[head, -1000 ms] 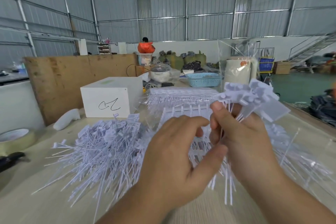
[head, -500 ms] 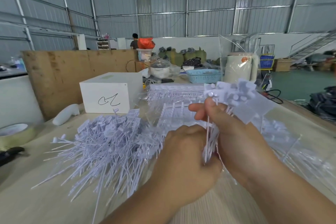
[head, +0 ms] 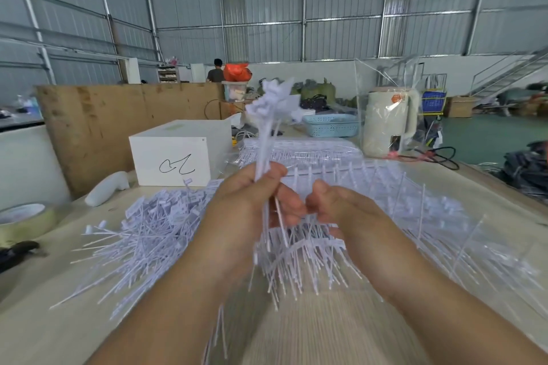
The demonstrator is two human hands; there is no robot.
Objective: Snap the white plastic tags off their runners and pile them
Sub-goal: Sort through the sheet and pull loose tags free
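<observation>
My left hand [head: 246,210] grips a bundle of white plastic tags [head: 268,127] upright by the stems, their flat heads fanned out at the top. Just to its right, my right hand [head: 350,210] hovers loosely curled, holding nothing that I can see. Under both hands lies a runner with tags still attached [head: 299,255]. A loose pile of snapped-off tags [head: 142,234] spreads over the table [head: 326,329] on the left. More runners [head: 299,148] are stacked behind, and others [head: 439,216] lie to the right.
A white box [head: 178,154] with a black scribble stands behind the pile, with a white handheld object [head: 106,187] beside it. At the left edge are a tape roll [head: 23,219] and a black tool [head: 17,249]. A blue basket [head: 332,124] and a bagged kettle [head: 388,121] stand at the back.
The bundle passed from my right hand to my left and now stands upright, further left. My right hand let go and dropped lower to the right.
</observation>
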